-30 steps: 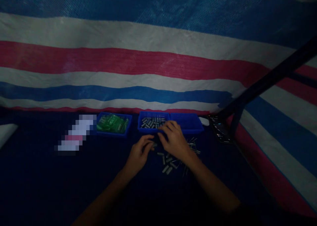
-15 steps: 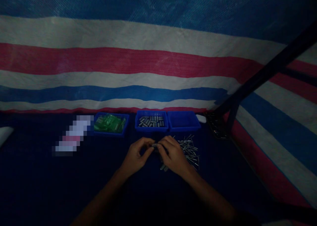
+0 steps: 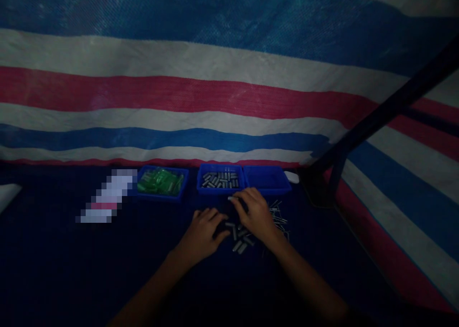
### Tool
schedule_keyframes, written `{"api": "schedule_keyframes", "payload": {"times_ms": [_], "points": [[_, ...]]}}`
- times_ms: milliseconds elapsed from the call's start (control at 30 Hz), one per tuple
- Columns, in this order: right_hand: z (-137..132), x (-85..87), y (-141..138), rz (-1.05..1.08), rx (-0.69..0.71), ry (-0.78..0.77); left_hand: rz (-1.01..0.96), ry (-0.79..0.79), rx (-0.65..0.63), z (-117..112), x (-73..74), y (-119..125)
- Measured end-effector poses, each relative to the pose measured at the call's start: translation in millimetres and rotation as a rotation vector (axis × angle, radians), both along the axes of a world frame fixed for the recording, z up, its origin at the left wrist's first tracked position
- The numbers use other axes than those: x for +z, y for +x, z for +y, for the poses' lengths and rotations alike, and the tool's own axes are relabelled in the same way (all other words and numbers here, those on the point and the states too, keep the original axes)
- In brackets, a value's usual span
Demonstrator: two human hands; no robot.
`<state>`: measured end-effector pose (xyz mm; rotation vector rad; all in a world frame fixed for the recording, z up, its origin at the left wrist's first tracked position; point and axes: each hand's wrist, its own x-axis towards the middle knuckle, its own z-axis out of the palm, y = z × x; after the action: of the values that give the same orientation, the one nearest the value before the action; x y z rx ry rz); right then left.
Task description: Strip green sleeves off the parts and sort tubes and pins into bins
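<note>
My right hand pinches a small grey metal cylinder between thumb and fingertips, just in front of a blue bin of similar cylinders. Lower and to the left, my left hand has its thumb and fingers apart and holds nothing. Its fingertips are close to a small loose pile of grey cylinders on the dark blue table. Thin metal rods lie scattered to the right, partly covered by my right hand.
Right of the cylinder bin is a second blue bin with nothing visible inside. A third bin holds green plastic packets. A white object and a dark frame post stand right. Striped sheeting hangs behind.
My hands have parted. The right moved up toward the bins with a cylinder, while the left dropped slightly and opened, uncovering the loose pile. The camera view tilted slightly.
</note>
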<state>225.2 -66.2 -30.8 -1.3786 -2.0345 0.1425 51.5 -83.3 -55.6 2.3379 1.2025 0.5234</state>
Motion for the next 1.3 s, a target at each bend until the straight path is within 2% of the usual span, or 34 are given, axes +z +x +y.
{"api": "schedule_keyframes", "payload": {"times_ms": [100, 233, 367, 567, 667, 733, 800, 900, 967, 1067, 1167, 1300], "points": [[36.4, 7.3, 5.5, -0.105, -0.11, 0.057, 0.11, 0.065, -0.026, -2.6, -1.1, 1.9], [74.5, 8.0, 7.9, -0.297, -0.118, -0.015, 0.089, 0.07, 0.003, -3.1, -1.4, 2.5], [85.3, 10.2, -0.8, -0.334, -0.097, -0.02, 0.03, 0.063, 0.047, -1.2, -1.0, 1.1], [90.6, 27.4, -20.8, -0.315, -0.127, 0.072, -0.059, 0.019, 0.077, -0.3, 2.0, 2.1], [79.6, 30.6, -17.2, -0.206, -0.189, 0.079, -0.109, 0.007, 0.127, 1.9, 5.3, -1.3], [58.5, 27.6, -13.2, -0.087, -0.183, 0.095, -0.142, -0.009, 0.165, 4.7, 6.1, -4.4], [29.4, 20.3, -12.0, -0.016, -0.08, 0.055, -0.181, -0.038, 0.186, 7.6, 4.8, -6.1], [-11.8, 5.1, -16.0, -0.069, 0.189, -0.07, -0.25, -0.073, 0.167, 9.2, 0.9, -4.3], [-27.6, -4.3, -19.1, -0.066, 0.237, -0.105, -0.282, -0.084, 0.135, 8.1, -0.8, -1.4], [-32.7, -11.7, -19.0, 0.008, 0.216, -0.098, -0.318, -0.101, 0.127, 5.7, -0.2, 1.1], [-25.5, -7.9, -13.2, 0.063, 0.156, -0.065, -0.345, -0.123, 0.139, 4.5, 1.4, 0.1], [-4.0, 8.4, -6.0, 0.051, 0.066, -0.008, -0.143, 0.004, 0.09, 1.7, -0.8, 0.7]]}}
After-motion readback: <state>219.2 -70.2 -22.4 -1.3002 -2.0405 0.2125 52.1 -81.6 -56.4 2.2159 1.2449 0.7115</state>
